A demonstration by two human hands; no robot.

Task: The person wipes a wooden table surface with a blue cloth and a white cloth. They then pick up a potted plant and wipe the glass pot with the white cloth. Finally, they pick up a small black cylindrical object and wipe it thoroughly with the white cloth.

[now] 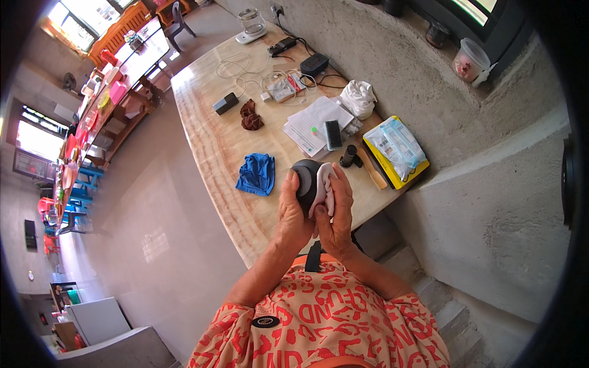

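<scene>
My left hand [290, 211] is wrapped around the left side of a dark, rounded object with a grey round face [302, 178], held above the near part of the table. I cannot make out exactly what kind of object it is. My right hand [338, 214] presses a pale pink cloth [323, 189] against the object's right side, its fingers curled over the folds. On the table left of my hands lies a crumpled blue cloth [256, 174]. To their right are a small black cylindrical thing [349, 157] and a wooden-handled brush or tool [372, 170].
Printed sheets [307, 126] lie beneath a dark sponge-like block [333, 134]. A yellow pack [405, 178] sits at the table's right edge. Farther back are a brown scrunched cloth [251, 115], cables, a black box [314, 64] and a glass-topped white appliance [251, 35]. A concrete wall borders the right.
</scene>
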